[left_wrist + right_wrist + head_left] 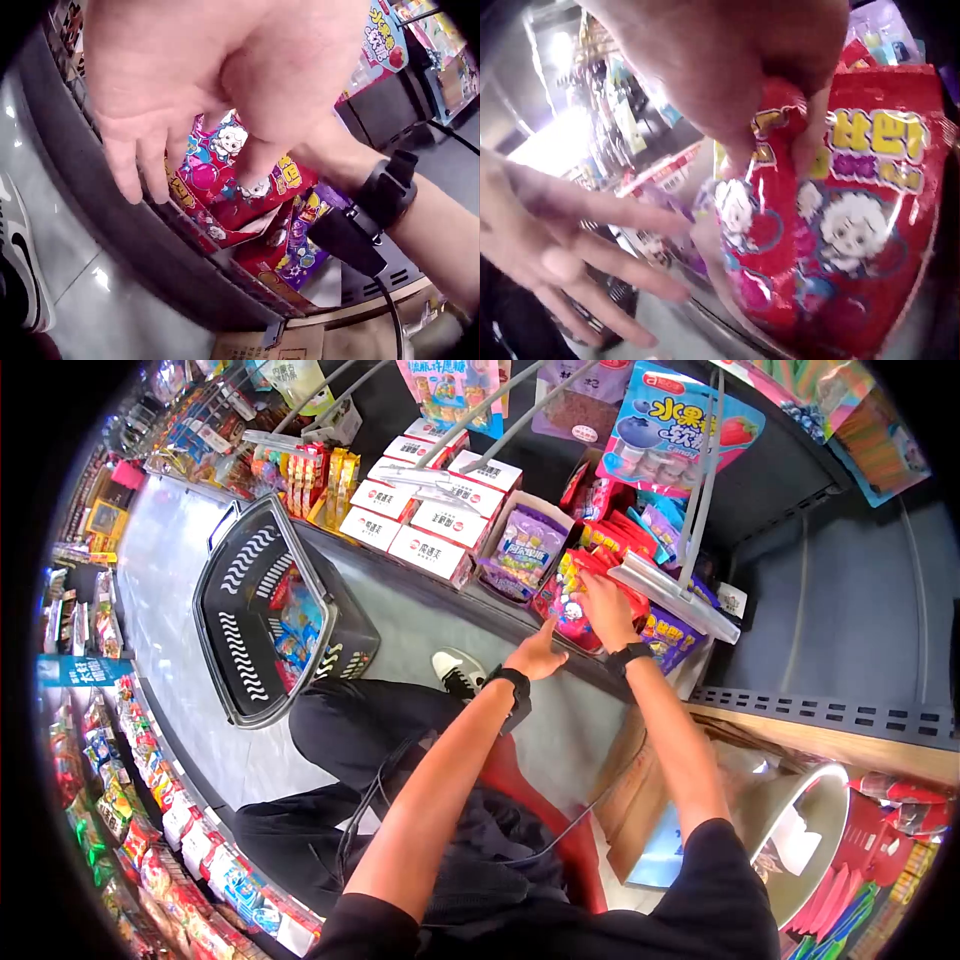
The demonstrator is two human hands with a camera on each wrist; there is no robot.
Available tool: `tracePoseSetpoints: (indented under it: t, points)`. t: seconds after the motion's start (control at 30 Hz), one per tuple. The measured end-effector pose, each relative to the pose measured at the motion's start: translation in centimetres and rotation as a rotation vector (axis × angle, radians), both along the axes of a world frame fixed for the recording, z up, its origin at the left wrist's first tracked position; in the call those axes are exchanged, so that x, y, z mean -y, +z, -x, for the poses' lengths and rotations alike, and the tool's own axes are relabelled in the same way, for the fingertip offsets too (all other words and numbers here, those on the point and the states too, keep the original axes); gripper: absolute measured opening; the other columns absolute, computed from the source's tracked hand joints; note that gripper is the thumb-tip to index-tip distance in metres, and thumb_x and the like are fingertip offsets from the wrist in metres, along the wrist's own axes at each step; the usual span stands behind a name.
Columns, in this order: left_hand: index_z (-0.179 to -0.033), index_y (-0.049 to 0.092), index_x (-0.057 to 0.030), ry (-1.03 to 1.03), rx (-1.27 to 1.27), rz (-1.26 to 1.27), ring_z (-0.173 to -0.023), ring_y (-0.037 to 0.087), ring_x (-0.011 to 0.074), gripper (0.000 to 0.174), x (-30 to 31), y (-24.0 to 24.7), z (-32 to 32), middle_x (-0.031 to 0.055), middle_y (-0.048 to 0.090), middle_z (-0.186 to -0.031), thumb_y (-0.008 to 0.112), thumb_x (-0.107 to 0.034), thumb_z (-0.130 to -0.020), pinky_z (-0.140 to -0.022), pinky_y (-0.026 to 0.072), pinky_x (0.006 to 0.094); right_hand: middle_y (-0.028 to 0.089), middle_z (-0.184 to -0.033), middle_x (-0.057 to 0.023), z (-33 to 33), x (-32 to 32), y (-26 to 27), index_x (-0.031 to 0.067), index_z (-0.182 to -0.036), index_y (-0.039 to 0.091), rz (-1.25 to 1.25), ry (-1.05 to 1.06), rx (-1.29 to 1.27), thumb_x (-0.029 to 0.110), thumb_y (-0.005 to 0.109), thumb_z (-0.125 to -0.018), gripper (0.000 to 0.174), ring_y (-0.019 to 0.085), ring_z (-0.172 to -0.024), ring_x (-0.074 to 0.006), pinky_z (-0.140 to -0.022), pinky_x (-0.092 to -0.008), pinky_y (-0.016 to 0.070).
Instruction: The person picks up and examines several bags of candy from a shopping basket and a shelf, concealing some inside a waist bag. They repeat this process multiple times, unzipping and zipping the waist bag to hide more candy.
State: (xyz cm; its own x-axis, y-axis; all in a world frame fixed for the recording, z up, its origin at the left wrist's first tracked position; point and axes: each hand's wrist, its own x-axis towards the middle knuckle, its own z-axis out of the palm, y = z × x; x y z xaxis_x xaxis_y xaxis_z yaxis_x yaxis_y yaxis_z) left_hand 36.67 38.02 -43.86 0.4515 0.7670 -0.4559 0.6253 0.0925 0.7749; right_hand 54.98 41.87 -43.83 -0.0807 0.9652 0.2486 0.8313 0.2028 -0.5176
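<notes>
In the head view my right hand (608, 615) reaches into the front of the shelf and pinches a shiny red candy bag (769, 217) by its upper part. White cartoon sheep and yellow lettering cover the bag, and a matching red bag (877, 202) stands right beside it. My left hand (538, 653) hovers just left of the right one, fingers extended and spread in the right wrist view, holding nothing. A red display box (251, 238) with the same sheep print sits below both hands in the left wrist view.
Left of the red bags are a box of purple candy bags (528, 547) and stacked white boxes (432, 553). A purple box (668, 640) sits on the right, under a clear price-tag rail (675, 598). On the floor stands a dark shopping basket (235, 630) holding packets.
</notes>
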Motion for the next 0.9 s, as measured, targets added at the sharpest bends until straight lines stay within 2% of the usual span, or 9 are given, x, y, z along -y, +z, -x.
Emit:
tracePoseSetpoints:
  t: [0.1,0.17,0.27,0.33,0.4,0.47,0.57,0.7,0.9]
  points:
    - [-0.139,0.047,-0.0091,-0.092,-0.175,0.095,-0.121,0.058,0.0343,0.057,0.0,0.1,0.8,0.0197,0.059,-0.132,0.064,-0.033,-0.09,-0.101,0.0448,0.0392,0.063,-0.112,-0.0234,0.5,-0.4,-0.2,0.0021,-0.127,0.053,0.199,-0.118,0.165,0.022,0.074,-0.082,0.054,0.062,-0.101,-0.0402,-0.081,-0.0475,0.0518]
    - [-0.119,0.065,-0.0069,-0.281,-0.276,0.009,-0.111,0.063,0.0336,0.042,-0.9,1.0,1.2,0.0169,0.069,-0.115,0.062,-0.036,-0.088,-0.097,0.0478,0.0403,0.06,-0.119,-0.022,0.8,0.0,1.1,0.004,-0.132,0.049,0.076,-0.121,0.205,0.02,0.075,-0.081,0.059,0.059,-0.108,-0.0403,-0.085,-0.0471,0.051]
    - [-0.12,0.065,-0.0134,-0.298,-0.249,-0.168,-0.106,0.063,0.0393,0.04,-1.1,4.3,4.0,0.0142,0.069,-0.114,0.062,-0.036,-0.087,-0.092,0.0501,0.0453,0.057,-0.123,-0.0186,1.1,1.8,3.8,0.006,-0.132,0.048,-0.067,-0.169,0.15,0.017,0.075,-0.081,0.058,0.055,-0.115,-0.0393,-0.095,-0.046,0.0471]
    - [-0.119,0.064,-0.0064,-0.151,-0.133,-0.178,-0.099,0.067,0.0377,0.045,-0.8,9.7,7.0,0.0158,0.07,-0.108,0.065,-0.039,-0.087,-0.087,0.0521,0.044,0.061,-0.116,-0.0172,0.5,2.7,5.2,0.0048,-0.125,0.053,-0.182,-0.209,0.104,0.015,0.073,-0.083,0.048,0.056,-0.112,-0.0377,-0.099,-0.0447,0.0445]
    - [-0.119,0.063,-0.0025,-0.022,-0.013,-0.089,-0.096,0.069,0.0294,0.047,0.3,17.3,10.9,0.0149,0.071,-0.106,0.067,-0.038,-0.089,-0.082,0.0532,0.0395,0.062,-0.11,-0.0164,0.0,4.4,7.3,0.0038,-0.114,0.057,-0.277,-0.171,0.02,0.009,0.065,-0.087,0.029,0.057,-0.109,-0.037,-0.095,-0.0441,0.0456]
    - [-0.128,0.059,-0.0059,0.026,0.016,-0.149,-0.098,0.065,0.0138,0.039,2.1,22.8,15.9,0.0075,0.068,-0.109,0.061,-0.027,-0.096,-0.083,0.052,0.0285,0.062,-0.111,-0.0185,0.0,5.6,8.0,0.0032,-0.116,0.056,-0.273,-0.149,0.008,0.01,0.063,-0.087,0.031,0.057,-0.108,-0.0372,-0.092,-0.0448,0.0465]
    - [-0.129,0.056,-0.0004,0.216,0.069,-0.311,-0.097,0.063,0.012,0.034,6.4,28.3,25.1,0.0068,0.067,-0.109,0.059,-0.016,-0.098,-0.085,0.0502,0.0258,0.062,-0.104,-0.0165,1.9,6.9,9.0,0.0024,-0.109,0.056,-0.119,-0.03,-0.124,0.006,0.064,-0.086,0.025,0.06,-0.102,-0.0356,-0.088,-0.0432,0.0489]
    - [-0.123,0.059,0.0009,0.471,-0.09,-0.413,-0.09,0.062,0.0101,0.031,13.0,33.1,38.6,0.0048,0.065,-0.098,0.061,-0.014,-0.097,-0.083,0.05,0.0258,0.066,-0.093,-0.0147,10.6,5.9,14.5,0.0027,-0.1,0.061,-0.005,0.293,-0.187,0.006,0.063,-0.087,0.013,0.066,-0.084,-0.0322,-0.075,-0.0392,0.0522]
    - [-0.119,0.061,-0.0005,0.641,-0.422,-0.442,-0.087,0.067,0.0181,0.034,16.2,34.6,49.2,0.0125,0.07,-0.099,0.065,-0.024,-0.094,-0.08,0.0535,0.0318,0.066,-0.094,-0.0151,26.0,0.3,17.2,0.0031,-0.1,0.062,0.031,0.661,-0.157,0.008,0.061,-0.088,0.013,0.065,-0.086,-0.0321,-0.076,-0.0399,0.0521]
